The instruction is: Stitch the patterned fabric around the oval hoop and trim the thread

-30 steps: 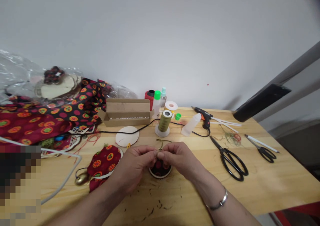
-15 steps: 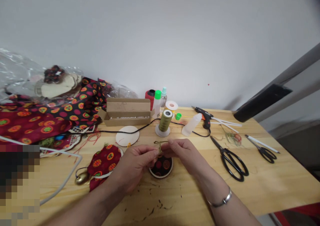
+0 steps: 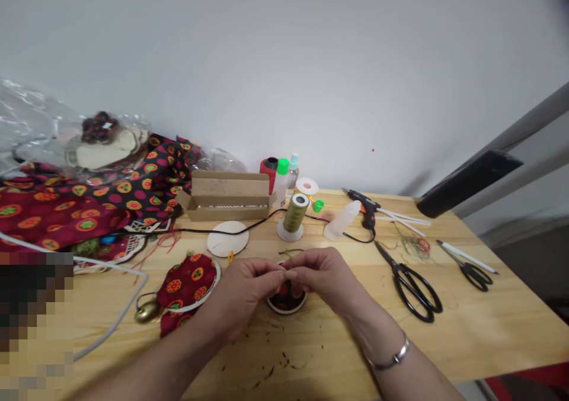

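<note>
My left hand (image 3: 251, 285) and my right hand (image 3: 322, 276) meet at their fingertips, both pinched closed on an olive-green cord (image 3: 291, 251). A short length of the cord shows above the fingers; the rest is hidden between them. Directly below lies a round piece covered in dark patterned fabric (image 3: 284, 303) with a pale rim, partly covered by the fingers. To the left of my left hand sits a red patterned fabric piece (image 3: 191, 279) with a pale edge. A brass bell (image 3: 146, 312) lies beside it.
Behind the hands stand an olive thread spool (image 3: 294, 214), a white bottle (image 3: 342, 220) and an open cardboard box (image 3: 229, 208). Large black scissors (image 3: 411, 285), smaller scissors (image 3: 473, 275) and a glue gun (image 3: 364, 202) lie rightward. Patterned cloth (image 3: 62, 211) is heaped left.
My right hand's fingers have come down and inward to meet the left fingertips. Less of the cord shows now, and the fingers cover more of the dark round piece.
</note>
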{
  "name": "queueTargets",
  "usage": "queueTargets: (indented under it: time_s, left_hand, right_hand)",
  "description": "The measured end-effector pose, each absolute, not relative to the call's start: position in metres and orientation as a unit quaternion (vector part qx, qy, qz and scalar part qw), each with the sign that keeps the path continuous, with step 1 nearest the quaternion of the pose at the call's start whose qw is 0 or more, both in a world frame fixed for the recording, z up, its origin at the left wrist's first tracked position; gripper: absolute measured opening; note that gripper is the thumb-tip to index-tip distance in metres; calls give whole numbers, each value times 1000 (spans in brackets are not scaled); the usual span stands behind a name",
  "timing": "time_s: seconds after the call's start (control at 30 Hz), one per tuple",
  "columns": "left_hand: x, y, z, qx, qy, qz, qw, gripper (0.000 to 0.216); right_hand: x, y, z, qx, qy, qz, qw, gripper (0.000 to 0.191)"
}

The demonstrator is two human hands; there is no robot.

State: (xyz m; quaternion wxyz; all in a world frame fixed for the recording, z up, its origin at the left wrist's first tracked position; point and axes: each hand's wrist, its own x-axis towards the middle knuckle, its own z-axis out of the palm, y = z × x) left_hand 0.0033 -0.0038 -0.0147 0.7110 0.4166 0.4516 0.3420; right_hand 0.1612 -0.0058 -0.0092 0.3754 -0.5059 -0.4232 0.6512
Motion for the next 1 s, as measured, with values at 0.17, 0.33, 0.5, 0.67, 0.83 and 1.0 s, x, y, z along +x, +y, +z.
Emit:
queueTargets:
  time_s: [0.17,0.33,0.5,0.67,0.83,1.0]
  left_hand:
    - [3,-3,-15,413,457,349,706,19]
    - [3,-4,-17,416,461,351,701,20]
    - [2,-5,-20,416,448,345,713,17]
    - [0,-3,-17,411,456,336,714,14]
    - [-3,0,-12,466,477,359,653,12]
    - [-4,2,-15,550,485,390,557,12]
  right_hand:
    - [158,-7,-8,-545,-444,596,387,14]
    - [157,-9,-7,-570,-504,521,387,11]
    - [160,-10,-9,-568,-555,481,371,13]
    - [162,-9,-10,-574,-577,452,365,14]
    - [165,-7,-11,-538,-616,415,398,11]
    - [164,-7,-13,-526,-626,403,411,14]
